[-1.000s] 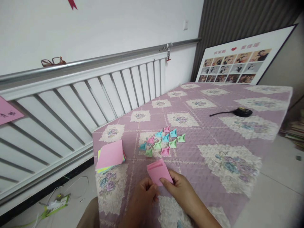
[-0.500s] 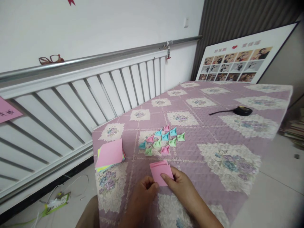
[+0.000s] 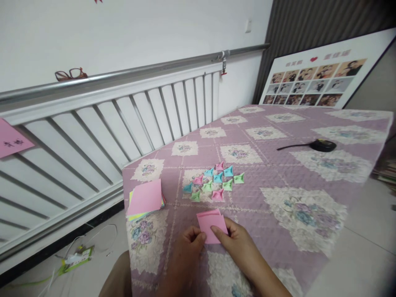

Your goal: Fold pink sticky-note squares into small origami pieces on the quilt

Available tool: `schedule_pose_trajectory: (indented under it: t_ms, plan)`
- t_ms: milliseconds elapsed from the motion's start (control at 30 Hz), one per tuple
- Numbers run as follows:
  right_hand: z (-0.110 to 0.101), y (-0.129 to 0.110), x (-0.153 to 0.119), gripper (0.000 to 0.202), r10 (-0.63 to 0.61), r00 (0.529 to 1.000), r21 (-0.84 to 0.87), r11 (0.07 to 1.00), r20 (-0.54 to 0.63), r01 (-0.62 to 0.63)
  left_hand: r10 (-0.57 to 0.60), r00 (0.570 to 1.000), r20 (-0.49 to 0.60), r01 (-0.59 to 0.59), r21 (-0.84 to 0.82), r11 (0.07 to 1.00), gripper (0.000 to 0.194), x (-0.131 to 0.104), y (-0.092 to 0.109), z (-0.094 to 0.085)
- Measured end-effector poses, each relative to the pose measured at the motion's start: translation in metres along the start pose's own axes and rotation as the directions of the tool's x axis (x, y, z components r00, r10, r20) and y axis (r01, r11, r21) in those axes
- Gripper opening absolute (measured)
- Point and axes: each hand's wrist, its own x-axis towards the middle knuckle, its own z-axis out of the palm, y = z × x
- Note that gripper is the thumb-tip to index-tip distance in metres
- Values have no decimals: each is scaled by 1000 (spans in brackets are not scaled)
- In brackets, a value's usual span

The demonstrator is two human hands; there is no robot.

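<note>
A folded square of pink paper is held just above the near part of the table. My right hand grips its right side, with the thumb across the front and the fingers behind. At the lower left corner my left hand is closed, thumb and forefinger pinching the edge. Beyond the paper lie several small folded paper shapes in pink, blue and green, set out in slanting rows. To the left rests a stack of coloured paper sheets, a pink one on top.
A floral cloth covers the table. A black tape measure with a strap lies at the right. Along the left stand a white radiator and a pipe bearing glasses. A power strip sits on the floor.
The whole view has shifted slightly, so things appear a little further right. Both hands keep their hold on the pink paper, and the left fingers have barely moved.
</note>
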Motion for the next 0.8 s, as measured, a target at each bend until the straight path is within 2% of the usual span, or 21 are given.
schedule_pose_trajectory:
  t_ms: [300,800]
  plan:
    - [0,-6,0,36,18,1000,-8,1000,18,-18,73,997,-33,-77,-137,988,36,16,10,-1]
    - [1,-7,-2,32,-5,1000,-39,999,-9,5,113,990,-84,-118,-60,991,33,16,13,-1]
